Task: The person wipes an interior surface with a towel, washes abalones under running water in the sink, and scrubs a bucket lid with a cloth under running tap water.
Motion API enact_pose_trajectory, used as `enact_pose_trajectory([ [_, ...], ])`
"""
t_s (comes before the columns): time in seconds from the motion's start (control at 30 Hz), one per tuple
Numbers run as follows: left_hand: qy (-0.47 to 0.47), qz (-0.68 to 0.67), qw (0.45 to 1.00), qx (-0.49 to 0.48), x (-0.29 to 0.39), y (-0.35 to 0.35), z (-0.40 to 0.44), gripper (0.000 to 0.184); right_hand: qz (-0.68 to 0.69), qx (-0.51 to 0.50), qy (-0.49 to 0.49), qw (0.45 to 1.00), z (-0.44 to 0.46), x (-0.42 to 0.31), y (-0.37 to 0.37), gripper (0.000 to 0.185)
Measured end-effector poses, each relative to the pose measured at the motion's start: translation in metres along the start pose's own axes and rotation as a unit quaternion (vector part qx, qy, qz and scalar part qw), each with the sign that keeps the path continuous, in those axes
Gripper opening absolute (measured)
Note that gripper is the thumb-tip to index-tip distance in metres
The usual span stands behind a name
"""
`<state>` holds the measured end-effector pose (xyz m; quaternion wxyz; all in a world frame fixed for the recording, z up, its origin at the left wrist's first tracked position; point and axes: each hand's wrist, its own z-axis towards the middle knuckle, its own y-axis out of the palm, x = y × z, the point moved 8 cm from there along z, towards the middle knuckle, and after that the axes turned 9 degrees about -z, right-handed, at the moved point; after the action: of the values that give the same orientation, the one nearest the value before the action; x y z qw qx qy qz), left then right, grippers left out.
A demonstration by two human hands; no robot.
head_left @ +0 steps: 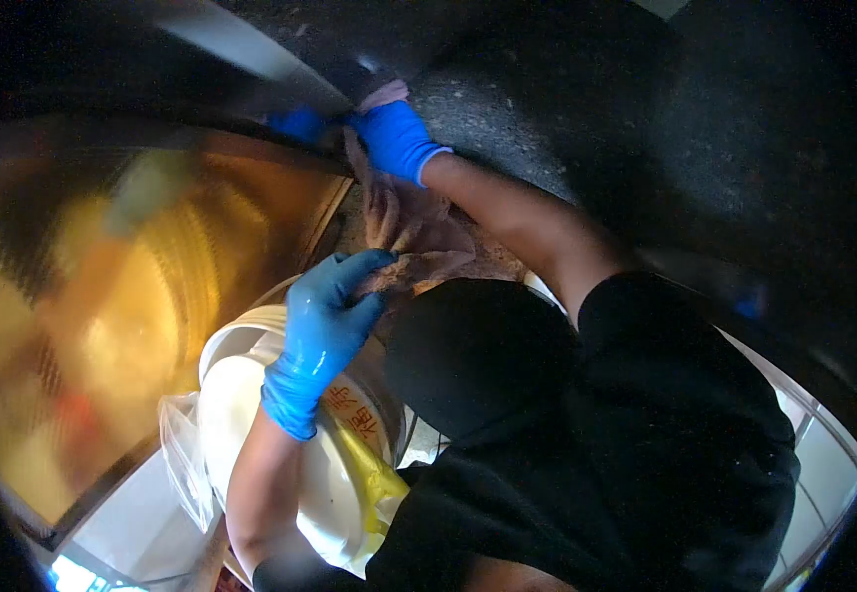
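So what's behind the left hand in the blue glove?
White buckets peek out behind the left hand, with red writing nearby. Whatever's directly behind the hand is covered, so I can't see it.

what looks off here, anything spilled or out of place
Maybe the cloth, gripped by the left hand and right hand: its brownish, blotchy look suggests dirt. A crumpled clear bag beside the white tub looks a bit stray. No spill stands out, though much is dark.
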<state>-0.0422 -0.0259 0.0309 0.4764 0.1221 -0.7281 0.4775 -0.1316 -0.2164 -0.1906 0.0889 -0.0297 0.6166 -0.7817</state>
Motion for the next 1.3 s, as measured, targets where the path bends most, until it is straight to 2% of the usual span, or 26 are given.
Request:
enact_pose_trajectory([
  [0.07,-0.004,0.012,1.000,0.005,0.001,-0.004,-0.003,0.036,0.120,0.153,-0.047,0.980,-0.030,0.006,-0.070,0.032],
  [0.1,-0.003,0.006,1.000,0.002,0.000,-0.004,-0.004,0.036,0.176,0.045,0.010,0.983,-0.032,0.012,-0.066,0.044],
  [0.13,-0.003,-0.003,1.000,-0.002,-0.001,-0.002,-0.004,0.036,0.176,0.047,0.002,0.983,-0.033,0.013,-0.060,0.044],
  [0.2,-0.008,0.001,1.000,-0.002,0.000,-0.002,-0.002,0.036,0.234,0.148,0.020,0.961,-0.047,0.018,-0.069,0.046],
  [0.23,-0.003,0.004,1.000,0.000,0.000,-0.002,-0.002,0.036,0.195,0.123,0.014,0.973,-0.049,0.016,-0.068,0.054],
  [0.33,-0.039,0.009,0.999,-0.032,-0.001,0.002,-0.004,0.037,0.173,0.105,0.027,0.979,-0.033,0.010,-0.051,0.053],
  [0.37,-0.068,0.014,0.996,-0.054,-0.005,0.003,-0.002,0.038,0.140,0.229,-0.010,0.963,-0.037,0.008,-0.066,0.050],
  [0.4,-0.066,0.017,0.996,-0.054,-0.004,0.003,-0.001,0.038,0.139,0.231,-0.009,0.963,-0.034,0.007,-0.071,0.050],
  [0.47,-0.040,-0.010,0.999,-0.021,-0.003,0.002,-0.001,0.036,0.109,0.000,0.027,0.994,-0.023,0.003,-0.043,0.045],
  [0.5,-0.042,-0.011,0.999,-0.026,-0.005,0.005,-0.002,0.036,0.109,-0.004,0.031,0.994,-0.027,0.006,-0.038,0.045],
  [0.57,-0.003,0.020,1.000,-0.021,-0.003,0.004,-0.001,0.036,0.103,0.159,-0.017,0.982,-0.025,0.006,-0.048,0.042],
  [0.6,-0.002,0.024,1.000,-0.018,0.000,0.002,-0.001,0.036,0.103,0.163,-0.020,0.981,-0.028,0.009,-0.050,0.042],
  [0.67,-0.016,0.038,0.998,-0.039,0.003,0.004,-0.003,0.036,0.253,0.140,-0.013,0.957,-0.037,0.022,-0.046,0.042],
  [0.7,-0.018,0.037,0.999,-0.034,0.005,0.002,-0.003,0.036,0.367,0.095,0.042,0.924,-0.038,0.024,-0.041,0.047],
  [0.73,-0.037,0.045,0.997,-0.049,0.006,0.002,-0.003,0.036,0.366,0.094,0.039,0.925,-0.037,0.021,-0.045,0.047],
  [0.8,-0.058,0.050,0.995,-0.067,0.002,0.006,-0.001,0.036,0.503,0.142,0.074,0.849,-0.035,0.019,-0.055,0.049],
  [0.83,-0.039,0.035,0.998,-0.047,0.002,0.004,-0.001,0.036,0.424,0.254,0.071,0.866,-0.031,0.012,-0.060,0.036],
  [0.87,-0.022,0.020,0.999,-0.029,0.003,0.002,-0.002,0.036,0.422,0.249,0.082,0.868,-0.037,0.012,-0.048,0.036],
  [0.93,-0.041,0.027,0.998,-0.049,-0.001,0.003,-0.002,0.035,0.285,0.124,-0.053,0.949,-0.029,-0.008,-0.041,0.028],
  [1.0,-0.056,0.021,0.997,-0.042,-0.005,0.004,-0.004,0.035,0.273,0.124,-0.047,0.953,-0.025,-0.005,-0.050,0.031],
  [1.07,0.002,0.031,0.999,-0.019,0.002,0.004,-0.002,0.036,0.029,0.093,-0.019,0.995,-0.016,-0.003,-0.054,0.035],
  [1.1,0.003,0.026,1.000,-0.013,-0.001,0.003,-0.003,0.036,-0.165,0.267,-0.053,0.948,-0.023,-0.008,-0.058,0.035],
  [1.13,0.002,0.021,1.000,-0.005,-0.003,0.001,-0.005,0.037,-0.166,0.264,-0.053,0.949,-0.024,-0.005,-0.050,0.035],
  [1.2,0.002,0.024,1.000,-0.004,0.000,-0.001,-0.007,0.037,-0.008,0.176,-0.098,0.980,-0.021,-0.002,-0.032,0.029],
  [1.23,0.007,0.029,1.000,-0.001,0.002,-0.003,-0.006,0.038,-0.010,0.180,-0.103,0.978,-0.026,-0.002,-0.040,0.029],
  [1.3,-0.001,0.026,1.000,0.003,0.000,-0.004,-0.007,0.038,0.136,0.276,-0.083,0.948,-0.062,0.014,-0.072,0.025],
])
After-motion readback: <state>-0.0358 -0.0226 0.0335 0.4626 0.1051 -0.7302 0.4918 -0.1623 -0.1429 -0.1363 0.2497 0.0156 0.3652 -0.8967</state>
